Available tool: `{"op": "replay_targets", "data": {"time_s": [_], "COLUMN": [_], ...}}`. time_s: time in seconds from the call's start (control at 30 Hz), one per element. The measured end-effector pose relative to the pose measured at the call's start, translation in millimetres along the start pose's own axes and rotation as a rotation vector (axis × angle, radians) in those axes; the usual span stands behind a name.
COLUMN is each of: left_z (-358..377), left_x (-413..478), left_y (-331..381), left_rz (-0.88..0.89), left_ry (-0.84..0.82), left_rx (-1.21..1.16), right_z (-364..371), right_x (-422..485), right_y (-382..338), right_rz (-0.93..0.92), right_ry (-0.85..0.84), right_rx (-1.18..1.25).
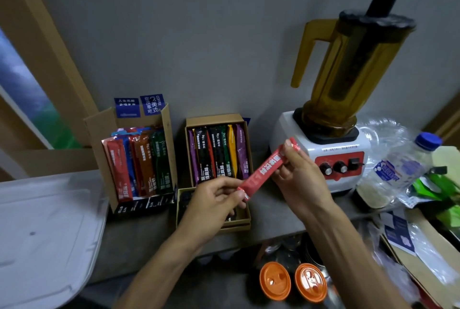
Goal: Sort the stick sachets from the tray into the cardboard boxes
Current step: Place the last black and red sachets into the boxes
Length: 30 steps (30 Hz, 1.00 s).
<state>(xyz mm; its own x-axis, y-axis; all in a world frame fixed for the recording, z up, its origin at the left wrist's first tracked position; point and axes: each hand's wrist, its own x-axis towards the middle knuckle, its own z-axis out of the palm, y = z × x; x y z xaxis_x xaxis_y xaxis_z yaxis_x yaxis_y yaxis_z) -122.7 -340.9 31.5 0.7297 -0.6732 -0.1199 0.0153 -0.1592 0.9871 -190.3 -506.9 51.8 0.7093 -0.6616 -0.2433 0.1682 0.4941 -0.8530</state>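
I hold a red stick sachet [267, 169] slanted in the air in front of the boxes. My left hand [214, 203] pinches its lower end and my right hand [301, 174] pinches its upper end. Behind it stands a cardboard box [216, 119] filled with purple, black, green and yellow sachets. To its left, an open cardboard box [165, 119] holds red, blue, brown and green sachets. A lower box [239, 226] lies under my left hand, its contents mostly hidden. The white tray [44, 229] sits at the far left, with no sachets visible on it.
A blender [331, 114] with an amber jug stands against the wall on the right. A plastic bottle [398, 169], bags and packets crowd the right side. Two orange lids [292, 281] sit below the counter's front edge.
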Motion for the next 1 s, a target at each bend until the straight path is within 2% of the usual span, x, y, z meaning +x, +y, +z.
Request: {"op": "replay_targets", "data": {"time_s": [0.17, 0.3, 0.43, 0.63, 0.9, 1.0], "left_z": [-10, -19, -25, -21, -22, -21], "left_x": [-2, -1, -1, 0, 5, 7], "left_y": [-5, -6, -7, -6, -13, -12], "left_rz": [0.032, 0.021, 0.079, 0.085, 0.179, 0.198], "left_ry": [0.103, 0.129, 0.156, 0.211, 0.363, 0.383], "left_rx": [-0.028, -0.102, -0.085, -0.268, -0.273, -0.302], "right_z": [-4, -6, -10, -9, -11, -10], "right_x": [-5, -8, -11, -13, -14, -13], "right_y": [2, -2, -6, -12, -6, -3], "right_rz": [0.014, 0.064, 0.032, -0.013, -0.057, -0.105], "right_ry": [-0.112, -0.135, -0.199, -0.181, -0.230, -0.229], "right_rx": [-0.088, -0.108, -0.168, -0.252, -0.367, -0.507]}}
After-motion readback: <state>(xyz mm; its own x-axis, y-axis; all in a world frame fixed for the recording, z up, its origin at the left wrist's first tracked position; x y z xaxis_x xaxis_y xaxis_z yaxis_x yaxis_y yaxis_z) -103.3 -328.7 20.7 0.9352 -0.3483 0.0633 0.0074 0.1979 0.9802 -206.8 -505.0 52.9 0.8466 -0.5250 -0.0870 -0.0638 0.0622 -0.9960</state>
